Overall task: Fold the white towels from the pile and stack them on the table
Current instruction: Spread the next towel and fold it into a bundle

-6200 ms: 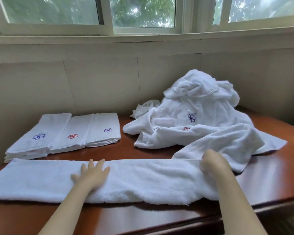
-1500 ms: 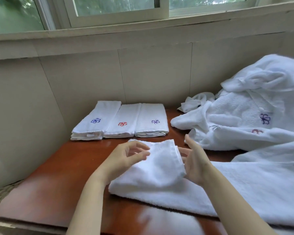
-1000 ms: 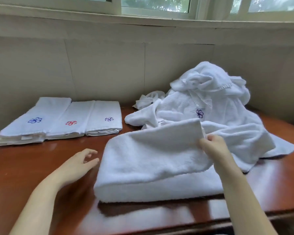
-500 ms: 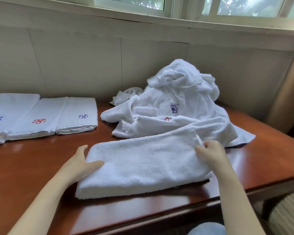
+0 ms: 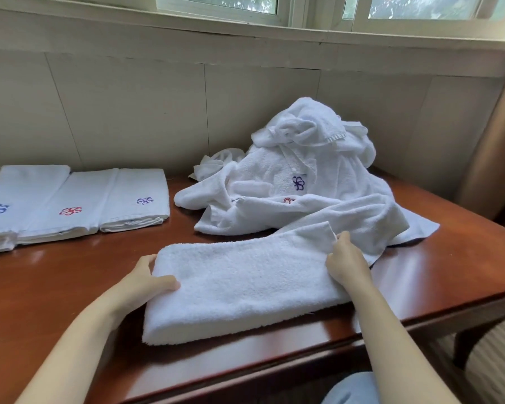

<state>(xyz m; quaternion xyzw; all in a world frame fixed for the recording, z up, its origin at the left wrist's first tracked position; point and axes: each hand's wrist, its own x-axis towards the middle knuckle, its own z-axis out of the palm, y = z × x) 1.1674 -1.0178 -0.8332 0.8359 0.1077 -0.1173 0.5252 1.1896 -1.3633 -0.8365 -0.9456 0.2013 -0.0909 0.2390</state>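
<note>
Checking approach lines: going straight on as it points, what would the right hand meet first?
Past the folded white terry towel it grips, the right hand likely meets the crumpled white towel pile.

A polished reddish-brown wooden table (image 5: 56, 287) is set against a pale wall (image 5: 134, 112) faced in large panels, whose seams are seen as thin dark lines. Above the panels a cream ledge (image 5: 158, 27) is run from left to right, and over it white-framed windows (image 5: 298, 7) are placed, through which green foliage is glimpsed. Soft daylight is reflected in patches on the tabletop. At the far right a blurred brown upright shape (image 5: 496, 135) is seen; what it is cannot be told. Below the table's right end a ribbed beige surface (image 5: 496, 365) is shown beside a dark wooden leg (image 5: 461, 342)
</note>
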